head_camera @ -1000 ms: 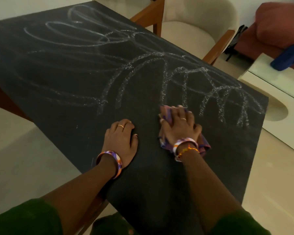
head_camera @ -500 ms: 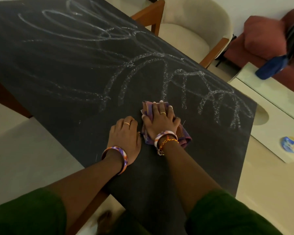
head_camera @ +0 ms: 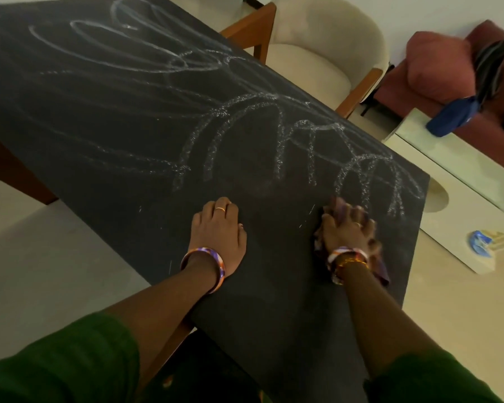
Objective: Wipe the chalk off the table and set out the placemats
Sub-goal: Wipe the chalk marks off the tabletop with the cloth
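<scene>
Table (head_camera: 105, 117) fills most of view: dark slate-like top, wood frame underneath, one corner pointing toward bottom of frame. Chalk marks (head_camera: 245, 132) across far and middle top: big looping ovals at far end, row of arch-shaped scribbles nearer, running out to right edge. Strip of top nearest the hands mostly bare, only faint smudges and a few short scratches.

Beyond far edge: cream armchair (head_camera: 326, 48) with wood arms, pushed close to table. Further right, red sofa (head_camera: 448, 71) with blue cloth item (head_camera: 451, 116) draped at its front. Low white side table (head_camera: 463, 193) right of main table, small blue-and-white object (head_camera: 480, 244) on it, too blurred to identify. No placemats in view.

Green sleeves (head_camera: 64, 362) at bottom, both forearms reaching onto tabletop.

Left hand (head_camera: 218, 231) flat on table, palm down, fingers relaxed and roughly straight, holding nothing. Ring on one finger, purple-orange bangle (head_camera: 204, 266) at wrist.

Right hand (head_camera: 346, 231) near right edge, pressing down on purple cloth (head_camera: 380, 271), just below nearest arch scribbles. Motion-blurred; fingers laid over bunched cloth, slightly bent, cannot tell whether curled round it or just pressing. Cloth sticking out past fingertips and behind wrist. Bangle and beaded band on that wrist.

Hands well apart, both on near cleaned strip.
</scene>
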